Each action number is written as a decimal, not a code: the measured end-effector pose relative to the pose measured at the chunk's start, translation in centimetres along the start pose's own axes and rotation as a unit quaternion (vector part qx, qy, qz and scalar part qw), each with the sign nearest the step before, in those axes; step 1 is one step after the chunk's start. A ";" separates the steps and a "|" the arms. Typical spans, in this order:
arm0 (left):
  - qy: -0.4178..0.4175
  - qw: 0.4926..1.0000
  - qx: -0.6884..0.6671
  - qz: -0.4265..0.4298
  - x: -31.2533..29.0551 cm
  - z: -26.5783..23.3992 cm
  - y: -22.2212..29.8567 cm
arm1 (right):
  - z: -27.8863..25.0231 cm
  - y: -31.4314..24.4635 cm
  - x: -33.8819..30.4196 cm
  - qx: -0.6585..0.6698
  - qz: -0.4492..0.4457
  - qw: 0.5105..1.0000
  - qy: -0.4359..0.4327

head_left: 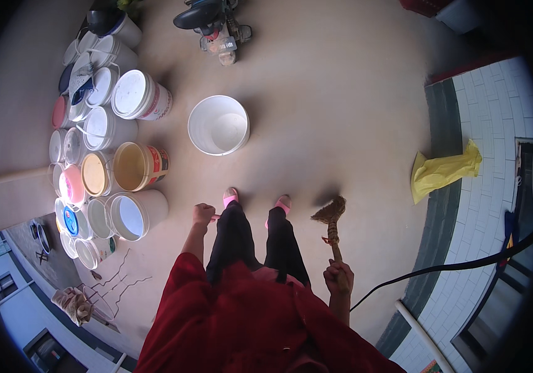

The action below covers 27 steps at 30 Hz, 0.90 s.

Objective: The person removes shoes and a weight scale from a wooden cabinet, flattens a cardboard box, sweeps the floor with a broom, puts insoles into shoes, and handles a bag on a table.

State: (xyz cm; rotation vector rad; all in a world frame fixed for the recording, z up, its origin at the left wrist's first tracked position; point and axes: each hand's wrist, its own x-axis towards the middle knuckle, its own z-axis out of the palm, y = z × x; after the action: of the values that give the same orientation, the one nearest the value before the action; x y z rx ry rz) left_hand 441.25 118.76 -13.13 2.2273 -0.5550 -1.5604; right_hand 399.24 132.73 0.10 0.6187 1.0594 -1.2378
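Note:
My right hand (339, 278) is wrapped round the handle of a short straw hand broom (333, 227). The broom's bristle end points forward and flares above the floor, and its handle is bound with cord. Out to the left of my legs, my left hand (204, 213) is loosely curled, and nothing shows in it. A white bucket (199, 124) stands on the floor ahead of my feet, with its open top toward me. Its inside looks bare. Neither hand touches it.
Several lidded and open buckets (133, 93) crowd the left side along a wall. A motorbike (216, 28) is parked at the far end. To the right, a yellow sack (446, 169) lies by the tiled wall (496, 99). A black cable (440, 268) crosses at lower right.

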 end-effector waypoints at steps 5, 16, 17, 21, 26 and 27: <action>0.029 0.992 -0.084 -0.094 3.7 -0.9 1.3 | 6.0 -0.9 0.7 -0.120 -0.021 0.990 0.075; 0.068 0.958 -0.236 -0.146 21.0 2.2 5.0 | 15.1 -0.4 4.3 -0.261 -0.089 0.946 0.168; 0.084 0.954 -0.241 -0.160 22.4 2.1 4.9 | 15.9 -0.4 4.8 -0.261 -0.083 0.946 0.173; 0.100 0.927 -0.305 -0.192 26.8 1.5 3.3 | 19.1 -0.1 6.3 -0.287 -0.057 0.937 0.190; 0.090 0.902 -0.341 -0.249 29.6 1.8 3.3 | 21.5 0.4 7.8 -0.301 -0.050 0.930 0.206; 0.086 0.892 -0.370 -0.246 30.6 0.6 1.0 | 22.0 0.3 8.0 -0.305 -0.042 0.931 0.196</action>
State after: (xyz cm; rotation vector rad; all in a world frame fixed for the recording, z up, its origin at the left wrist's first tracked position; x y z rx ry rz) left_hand 450.11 102.20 -37.30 1.9107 0.6220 -1.4157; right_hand 406.04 110.44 2.17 0.3364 1.7302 -0.7944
